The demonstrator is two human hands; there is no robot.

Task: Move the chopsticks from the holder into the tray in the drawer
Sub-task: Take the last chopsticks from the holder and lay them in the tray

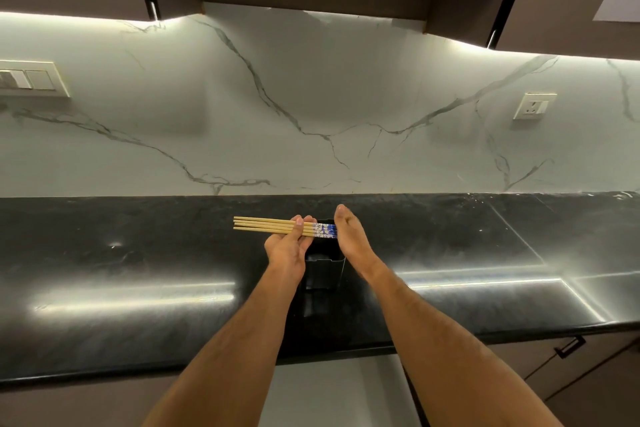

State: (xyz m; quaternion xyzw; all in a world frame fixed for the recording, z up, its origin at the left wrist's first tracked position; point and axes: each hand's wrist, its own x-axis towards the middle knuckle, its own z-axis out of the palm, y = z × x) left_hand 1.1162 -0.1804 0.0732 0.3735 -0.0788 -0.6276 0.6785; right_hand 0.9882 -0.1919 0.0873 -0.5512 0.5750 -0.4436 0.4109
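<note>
Several wooden chopsticks point(266, 226) with blue-and-white patterned ends lie level in a bundle, tips pointing left. My left hand point(289, 246) grips them near the middle, thumb on top. My right hand point(349, 236) is flat with fingers straight, its palm against the patterned ends. Below and between both hands stands the black square holder point(323, 269) on the counter, partly hidden by my left wrist. The drawer and tray are out of view.
A glossy black countertop point(138, 270) runs the whole width, backed by a white marble wall with a switch plate point(31, 80) and a socket point(535, 106). Dark cabinets hang above. A lower cabinet with a handle point(569, 347) sits at the bottom right.
</note>
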